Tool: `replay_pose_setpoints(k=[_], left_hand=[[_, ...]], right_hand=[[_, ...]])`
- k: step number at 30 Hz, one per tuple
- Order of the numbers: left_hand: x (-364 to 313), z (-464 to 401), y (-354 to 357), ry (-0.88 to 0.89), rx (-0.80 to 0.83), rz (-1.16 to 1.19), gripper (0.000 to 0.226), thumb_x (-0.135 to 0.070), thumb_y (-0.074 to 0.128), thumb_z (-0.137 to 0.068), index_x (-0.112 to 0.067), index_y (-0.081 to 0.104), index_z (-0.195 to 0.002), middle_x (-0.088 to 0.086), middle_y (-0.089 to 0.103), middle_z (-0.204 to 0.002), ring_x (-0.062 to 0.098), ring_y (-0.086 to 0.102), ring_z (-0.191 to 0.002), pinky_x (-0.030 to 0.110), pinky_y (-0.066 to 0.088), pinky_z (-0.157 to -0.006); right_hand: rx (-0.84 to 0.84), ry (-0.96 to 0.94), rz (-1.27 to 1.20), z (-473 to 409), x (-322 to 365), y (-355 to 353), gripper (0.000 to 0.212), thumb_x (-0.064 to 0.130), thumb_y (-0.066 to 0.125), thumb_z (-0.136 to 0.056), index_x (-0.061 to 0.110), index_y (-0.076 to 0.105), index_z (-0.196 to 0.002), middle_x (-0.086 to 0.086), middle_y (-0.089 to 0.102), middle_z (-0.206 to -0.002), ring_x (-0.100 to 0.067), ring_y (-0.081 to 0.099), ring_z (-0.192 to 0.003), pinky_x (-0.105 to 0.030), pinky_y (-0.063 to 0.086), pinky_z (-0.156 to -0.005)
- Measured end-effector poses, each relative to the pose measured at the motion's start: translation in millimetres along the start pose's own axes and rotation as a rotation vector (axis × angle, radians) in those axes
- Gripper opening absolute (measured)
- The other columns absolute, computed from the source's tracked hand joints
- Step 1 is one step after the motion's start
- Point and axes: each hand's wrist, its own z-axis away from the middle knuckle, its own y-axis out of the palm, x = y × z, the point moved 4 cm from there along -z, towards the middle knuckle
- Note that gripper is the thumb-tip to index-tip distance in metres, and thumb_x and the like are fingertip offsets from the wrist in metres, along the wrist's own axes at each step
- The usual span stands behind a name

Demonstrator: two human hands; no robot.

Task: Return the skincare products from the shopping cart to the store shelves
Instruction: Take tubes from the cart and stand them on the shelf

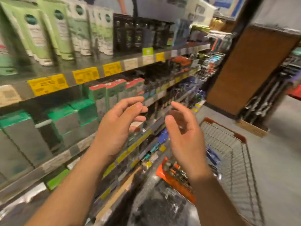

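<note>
Overhead, both hands' grip slack, empty; wire cart (231,144) beside boxed shelves (101,74).

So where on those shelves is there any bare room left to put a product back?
One bare patch shows on the top shelf, in front of the green tubes and black bottles, behind the yellow price tags. The shelf below is crowded with green-topped boxes. Both hands, left hand and right hand, hold nothing. Blur hides the lower shelves.

Blurred packets (174,173) in wire cart (236,160) beside stocked shelves (104,74).
</note>
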Motion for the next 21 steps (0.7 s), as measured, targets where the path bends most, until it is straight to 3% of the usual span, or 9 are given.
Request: replay_pose_setpoints(k=[3, 5, 8, 11, 15, 21], left_hand=[[10, 6, 46, -0.032, 0.077, -0.027, 0.041, -0.044, 0.057, -0.086, -0.026, 0.067, -0.120, -0.001, 0.077, -0.109, 0.014, 0.070, -0.091, 0.032, 0.050, -0.075], [18, 14, 89, -0.064, 0.145, -0.037, 0.037, -0.043, 0.061, -0.089, -0.026, 0.067, -0.122, 0.000, 0.076, -0.109, 0.015, 0.068, -0.090, 0.036, 0.048, -0.076], [31, 27, 147, -0.111, 0.254, -0.080, 0.053, -0.059, 0.064, -0.069, -0.033, 0.068, -0.115, -0.002, 0.075, -0.110, 0.013, 0.067, -0.091, 0.032, 0.047, -0.073], [44, 40, 195, -0.152, 0.328, -0.114, 0.057, -0.069, 0.059, -0.059, -0.043, 0.071, -0.108, -0.007, 0.074, -0.113, 0.010, 0.068, -0.089, 0.039, 0.048, -0.076], [56, 54, 240, -0.180, 0.415, -0.203, 0.047, -0.076, 0.054, -0.063, -0.060, 0.069, -0.105, -0.015, 0.070, -0.120, 0.015, 0.069, -0.103, 0.051, 0.057, -0.093], [63, 60, 274, -0.169, 0.463, -0.272, 0.047, -0.077, 0.046, -0.069, -0.062, 0.066, -0.109, -0.022, 0.070, -0.117, 0.017, 0.067, -0.109, 0.052, 0.055, -0.097]], right_hand=[[-0.046, 0.063, 0.034, 13, -23, -44, 0.034, 0.044, 0.063, -0.098, 0.049, 0.060, -0.132, 0.020, 0.064, -0.132, 0.003, 0.059, -0.121, -0.020, 0.051, -0.097], [-0.127, 0.091, 0.044, 26, -39, -87, 0.032, 0.038, 0.065, -0.098, 0.046, 0.063, -0.129, 0.015, 0.067, -0.130, 0.002, 0.061, -0.119, -0.016, 0.050, -0.095], [-0.246, 0.136, 0.028, 49, -58, -147, 0.028, 0.030, 0.066, -0.098, 0.044, 0.063, -0.123, 0.011, 0.069, -0.121, 0.001, 0.064, -0.112, -0.007, 0.047, -0.086], [-0.315, 0.194, 0.046, 75, -73, -198, 0.028, 0.034, 0.066, -0.097, 0.043, 0.064, -0.123, 0.017, 0.067, -0.117, 0.004, 0.062, -0.110, -0.004, 0.044, -0.083], [-0.352, 0.304, 0.072, 105, -92, -248, 0.034, 0.043, 0.063, -0.098, 0.048, 0.061, -0.131, 0.019, 0.065, -0.125, 0.008, 0.058, -0.116, -0.015, 0.047, -0.093], [-0.401, 0.396, 0.095, 124, -111, -283, 0.027, 0.042, 0.063, -0.097, 0.059, 0.059, -0.118, 0.022, 0.065, -0.130, 0.004, 0.060, -0.119, -0.007, 0.042, -0.085]])
